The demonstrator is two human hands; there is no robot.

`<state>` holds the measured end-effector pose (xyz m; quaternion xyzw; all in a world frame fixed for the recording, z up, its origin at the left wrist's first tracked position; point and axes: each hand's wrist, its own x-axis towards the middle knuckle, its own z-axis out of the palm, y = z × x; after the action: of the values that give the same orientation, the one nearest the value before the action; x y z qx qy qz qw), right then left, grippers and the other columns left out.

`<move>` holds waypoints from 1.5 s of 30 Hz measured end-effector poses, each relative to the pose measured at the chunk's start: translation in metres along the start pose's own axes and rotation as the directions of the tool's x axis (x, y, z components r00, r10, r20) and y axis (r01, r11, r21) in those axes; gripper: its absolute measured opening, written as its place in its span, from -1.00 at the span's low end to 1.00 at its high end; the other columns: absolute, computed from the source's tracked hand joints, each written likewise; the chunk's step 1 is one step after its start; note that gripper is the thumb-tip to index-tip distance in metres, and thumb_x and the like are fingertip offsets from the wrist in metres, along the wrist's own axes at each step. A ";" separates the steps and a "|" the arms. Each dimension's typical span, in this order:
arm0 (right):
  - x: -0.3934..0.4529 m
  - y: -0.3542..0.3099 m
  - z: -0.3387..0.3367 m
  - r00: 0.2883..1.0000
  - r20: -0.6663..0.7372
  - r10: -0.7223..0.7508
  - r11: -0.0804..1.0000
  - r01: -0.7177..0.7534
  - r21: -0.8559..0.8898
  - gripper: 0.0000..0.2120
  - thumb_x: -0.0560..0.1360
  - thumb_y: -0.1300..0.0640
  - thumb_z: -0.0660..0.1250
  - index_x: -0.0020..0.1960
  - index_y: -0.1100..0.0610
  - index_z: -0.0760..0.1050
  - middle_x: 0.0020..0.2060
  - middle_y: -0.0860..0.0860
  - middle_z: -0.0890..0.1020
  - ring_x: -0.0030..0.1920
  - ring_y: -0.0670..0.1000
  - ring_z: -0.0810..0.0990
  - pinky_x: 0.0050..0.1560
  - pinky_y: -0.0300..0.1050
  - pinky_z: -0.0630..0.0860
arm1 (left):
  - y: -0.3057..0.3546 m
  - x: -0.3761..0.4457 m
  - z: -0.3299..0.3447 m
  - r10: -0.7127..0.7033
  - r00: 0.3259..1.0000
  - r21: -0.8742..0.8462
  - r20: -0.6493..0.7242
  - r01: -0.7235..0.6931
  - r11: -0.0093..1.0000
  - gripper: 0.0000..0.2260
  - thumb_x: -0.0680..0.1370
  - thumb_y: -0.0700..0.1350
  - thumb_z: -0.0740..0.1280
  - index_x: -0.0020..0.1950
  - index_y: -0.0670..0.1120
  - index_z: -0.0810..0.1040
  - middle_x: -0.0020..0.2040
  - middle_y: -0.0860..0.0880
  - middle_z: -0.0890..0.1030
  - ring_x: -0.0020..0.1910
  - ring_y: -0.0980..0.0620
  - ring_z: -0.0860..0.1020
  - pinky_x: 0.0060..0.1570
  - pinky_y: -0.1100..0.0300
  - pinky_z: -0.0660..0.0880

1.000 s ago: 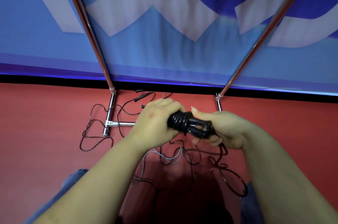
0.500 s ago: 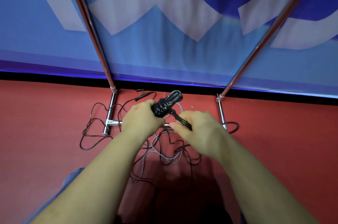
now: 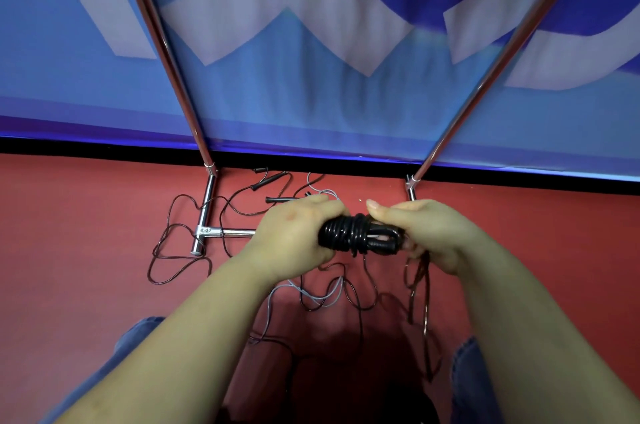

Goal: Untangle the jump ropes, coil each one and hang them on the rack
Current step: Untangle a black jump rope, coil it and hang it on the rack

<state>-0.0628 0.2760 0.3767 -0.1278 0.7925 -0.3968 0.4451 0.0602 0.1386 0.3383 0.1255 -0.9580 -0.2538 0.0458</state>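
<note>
A black jump rope [image 3: 349, 235] is wound into a tight coil around its handles and lies level between my hands. My left hand [image 3: 294, 236] grips the coil's left end. My right hand [image 3: 420, 233] holds the right end, thumb on top, with a loose loop of the same rope hanging down below it. On the red floor beneath lie the other tangled ropes [image 3: 322, 295], one black and one grey, with black handles [image 3: 268, 181] near the wall. The chrome rack [image 3: 207, 205] stands ahead, its two poles rising left and right.
A blue and white banner [image 3: 311, 77] covers the wall behind the rack. The rack's floor crossbar [image 3: 235, 233] runs behind my left hand, and its right foot [image 3: 411, 190] sits near the wall. My knees in jeans [image 3: 138, 337] frame the bottom of the view.
The coil was tilted upright in my left hand half a second ago; now it lies level again. My right hand has moved from below the coil to its right end.
</note>
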 end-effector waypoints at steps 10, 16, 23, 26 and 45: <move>0.007 -0.008 0.029 0.982 -0.065 -0.176 0.911 0.188 0.367 -0.75 0.62 0.18 0.12 -0.16 0.15 0.50 -0.51 0.02 0.43 -0.65 -0.16 0.22 -0.62 -0.35 0.16 | 0.001 0.005 -0.007 -0.390 0.903 -0.424 -0.182 0.285 0.859 -0.75 0.27 -0.17 0.45 -0.18 0.12 0.51 -0.36 0.11 0.49 -0.29 0.03 0.44 -0.22 0.16 0.42; -0.001 -0.002 0.044 0.964 0.025 -0.265 0.906 0.258 -0.336 -0.73 0.57 0.01 0.22 -0.21 0.12 0.52 -0.53 -0.05 0.50 -0.59 -0.16 0.35 -0.50 -0.28 0.31 | -0.010 0.006 -0.007 -0.583 0.801 -0.186 -0.138 0.557 0.809 -0.80 0.35 -0.10 0.42 -0.04 0.01 0.53 -0.23 0.03 0.53 -0.11 -0.11 0.52 -0.21 0.16 0.40; -0.009 -0.008 0.032 0.929 0.078 -0.361 0.689 0.322 -0.649 -0.73 0.45 0.00 0.39 -0.36 0.02 0.40 -0.45 -0.07 0.44 -0.38 -0.06 0.40 -0.36 -0.21 0.30 | -0.010 0.002 0.003 -0.550 0.822 0.080 0.148 0.544 0.835 -0.76 0.40 -0.15 0.38 0.03 0.05 0.51 -0.11 0.01 0.53 0.02 -0.09 0.54 -0.16 0.16 0.41; -0.007 -0.008 0.024 0.918 0.011 -0.396 0.720 0.318 -0.617 -0.76 0.37 -0.03 0.47 -0.36 0.01 0.46 -0.43 -0.07 0.49 -0.32 -0.03 0.44 -0.27 -0.15 0.39 | -0.010 0.002 0.006 -0.392 0.850 0.113 0.353 0.377 0.919 -0.79 0.38 -0.18 0.39 -0.06 0.06 0.47 -0.15 0.05 0.49 0.00 -0.07 0.53 -0.12 0.16 0.45; 0.014 -0.007 0.027 0.961 -0.086 -0.265 0.832 0.272 0.484 -0.79 0.58 0.22 0.12 -0.07 0.25 0.51 -0.49 -0.02 0.33 -0.57 -0.15 0.14 -0.57 -0.33 0.06 | 0.011 0.004 -0.014 -0.237 0.936 -0.743 0.260 0.351 0.571 -0.74 0.35 -0.42 0.36 -0.28 -0.05 0.47 -0.50 0.11 0.37 -0.55 0.16 0.30 -0.52 0.34 0.23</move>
<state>-0.0499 0.2497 0.3652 -0.1176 0.6432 -0.6443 0.3968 0.0565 0.1401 0.3559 0.2338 -0.7190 -0.6544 -0.0104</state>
